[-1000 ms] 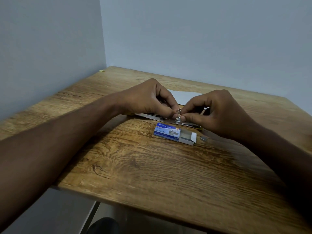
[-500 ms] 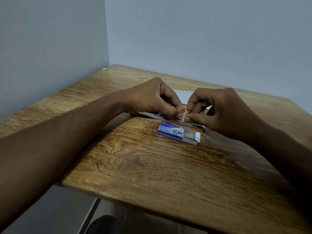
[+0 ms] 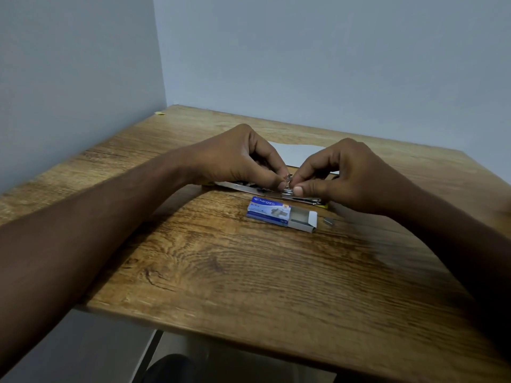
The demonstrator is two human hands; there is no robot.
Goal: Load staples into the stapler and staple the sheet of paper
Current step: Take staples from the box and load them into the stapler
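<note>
Both hands' fingers (image 3: 298, 189) pinched on what looks like a staple strip (image 3: 289, 177), just above the opened stapler (image 3: 265, 189) (flat on desk (image 3: 249, 272)), staple box (image 3: 279, 214) nearby

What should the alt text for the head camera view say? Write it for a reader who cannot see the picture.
Two bare hands, the left hand and the right hand, pinch a small strip of staples just above an opened stapler lying flat on a wooden table. An open blue staple box lies nearer the camera, and a white sheet of paper lies behind the hands.
</note>
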